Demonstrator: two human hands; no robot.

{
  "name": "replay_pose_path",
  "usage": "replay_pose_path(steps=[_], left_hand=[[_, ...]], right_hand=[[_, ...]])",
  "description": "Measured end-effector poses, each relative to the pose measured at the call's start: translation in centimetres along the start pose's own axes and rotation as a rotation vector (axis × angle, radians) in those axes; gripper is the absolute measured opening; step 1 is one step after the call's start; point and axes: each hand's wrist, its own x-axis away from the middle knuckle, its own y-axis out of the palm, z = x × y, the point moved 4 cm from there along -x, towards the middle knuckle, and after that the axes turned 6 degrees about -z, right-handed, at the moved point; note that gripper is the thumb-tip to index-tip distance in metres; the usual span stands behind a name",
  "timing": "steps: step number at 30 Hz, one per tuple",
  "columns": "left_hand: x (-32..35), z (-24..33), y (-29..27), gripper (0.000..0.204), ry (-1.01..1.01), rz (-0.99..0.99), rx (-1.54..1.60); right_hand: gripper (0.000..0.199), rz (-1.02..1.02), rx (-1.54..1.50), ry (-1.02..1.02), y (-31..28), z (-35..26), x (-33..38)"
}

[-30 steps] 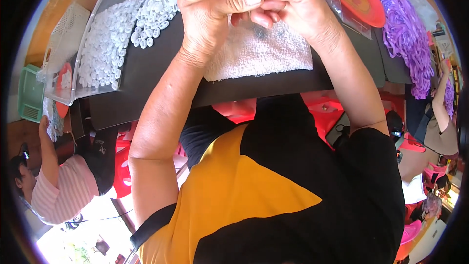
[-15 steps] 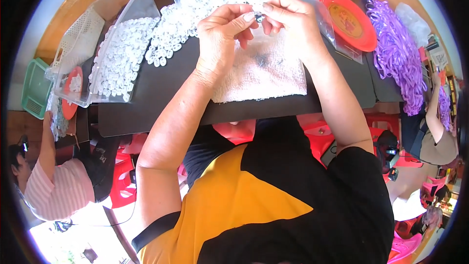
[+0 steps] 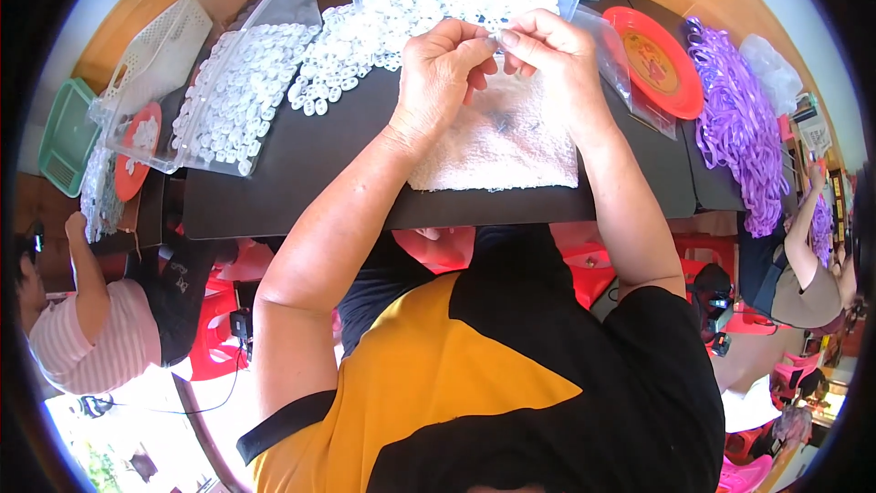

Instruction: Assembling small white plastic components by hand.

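Your left hand [image 3: 444,78] and right hand [image 3: 554,57] stay pinched nearly closed, apparently on a small white piece [image 3: 495,35], above the towel [image 3: 506,155] by the tabletop's [image 3: 292,164] near edge; fingers hide it more than a moment ago, so fine handwork seems under way.

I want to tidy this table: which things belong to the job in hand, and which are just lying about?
Probably the job:
left hand and right hand, pinching something too small to make out
white pieces, heaped nearby
pale towel, under the hands

Probably just lying about:
red plate
purple ribbons
green basket
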Motion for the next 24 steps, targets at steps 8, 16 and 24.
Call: replay_pose_path(steps=[8,16,24], left_hand=[[0.3,0.0,-0.1,0.014,0.047,0.048,-0.18],[-0.2,0.0,-0.6,0.017,-0.057,0.048,0.232],[-0.5,-0.1,-0.7,0.017,-0.089,0.013,0.289]], right_hand=[[0.01,0.068,0.176,-0.058,1.0,0.1,0.5],[0.013,0.113,0.077,0.016,-1.6,-0.7,0.1],[0.011,0.105,0.032,-0.056,-0.8,-0.7,0.2]])
